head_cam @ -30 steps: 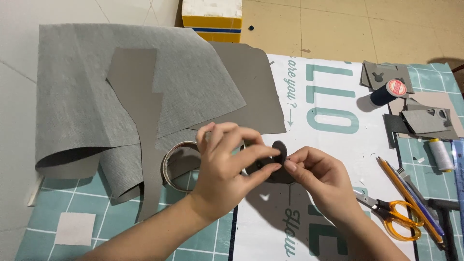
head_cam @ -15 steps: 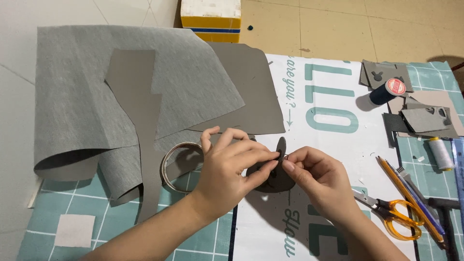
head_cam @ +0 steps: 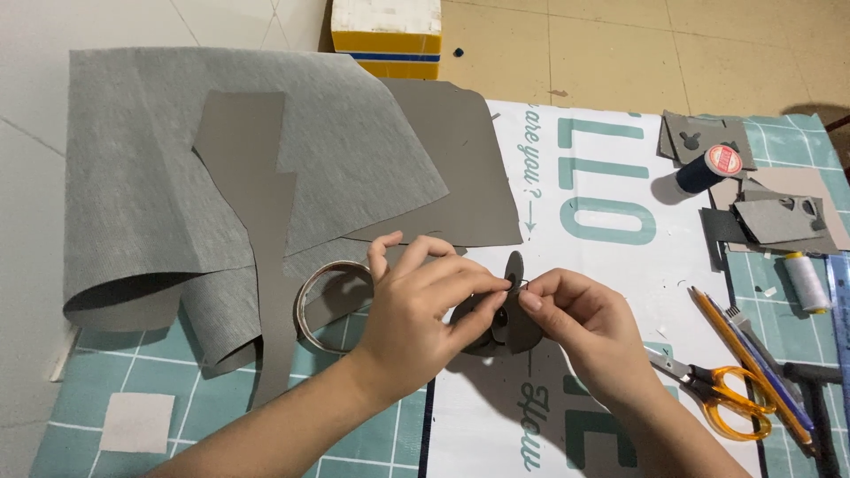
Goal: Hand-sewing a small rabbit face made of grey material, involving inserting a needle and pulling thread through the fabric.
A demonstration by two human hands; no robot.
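My left hand (head_cam: 416, 310) and my right hand (head_cam: 580, 323) meet over the white printed sheet (head_cam: 575, 257), both pinching a small dark grey cut-out piece (head_cam: 513, 329) with a rounded ear-like tab sticking up. The fingertips of both hands press together at its upper edge, where a thin dark thread seems to run. Most of the piece is hidden behind my fingers. A clear tape roll (head_cam: 332, 301) lies just left of my left hand.
A large grey fabric sheet (head_cam: 159, 177) with a cut strip lies at the left on the green cutting mat (head_cam: 133, 372). Orange-handled scissors (head_cam: 722, 394), pencils (head_cam: 744, 358), thread spools (head_cam: 708, 168) and grey scraps (head_cam: 779, 217) sit at the right. A yellow-and-white box (head_cam: 385, 35) stands at the back.
Both hands have shifted slightly right and turned the small grey piece; its tab now points up between the fingertips.
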